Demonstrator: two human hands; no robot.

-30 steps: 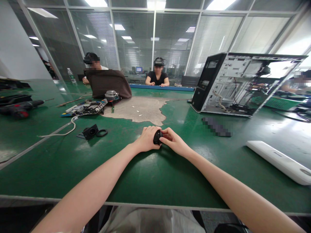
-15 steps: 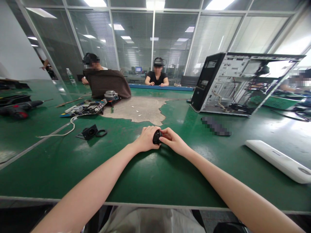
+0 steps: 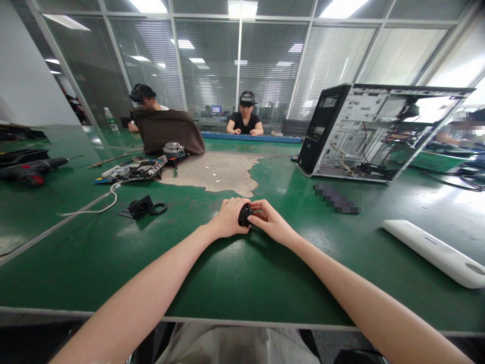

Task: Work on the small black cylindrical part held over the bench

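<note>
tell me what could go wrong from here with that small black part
The small black part sits mostly inside the left hand, with the right hand's fingertips at its edge, so it might slip if either grip shifts. If dropped, it could roll or slide on the smooth-looking green tabletop. It might also get mixed up with the black ring lying nearby.

Small black rounded object [image 3: 245, 215] between the two hands, just above the green tabletop, partly hidden by fingers
</note>
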